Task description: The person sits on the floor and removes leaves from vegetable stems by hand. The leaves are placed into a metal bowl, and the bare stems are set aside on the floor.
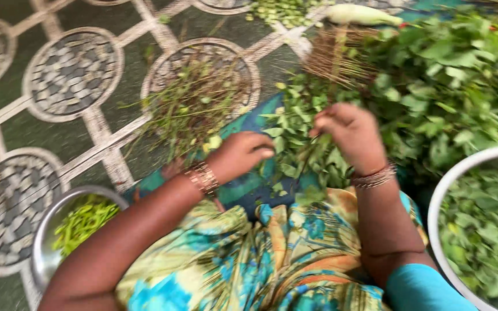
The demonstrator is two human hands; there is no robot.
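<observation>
While both hands work at frame centre, the leafy sprig (pixel 295 147) sits between them: left hand (pixel 238 154) pinched narrow on its lower end, right hand (pixel 350 133) pinched on its top. Motion blur, exact finger contact unclear. Just beyond, upper centre, a pile of stripped stems (pixel 194 103) lies on the patterned floor mat (pixel 70 75). Big heap of leafy greens (pixel 451 80) at upper right. White bowl (pixel 442 196) of picked leaves at right edge. Steel bowl (pixel 44 242) with green pieces at lower left.

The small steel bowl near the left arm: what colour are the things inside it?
Light yellow-green pieces fill the steel bowl, seen in the head view.
</observation>
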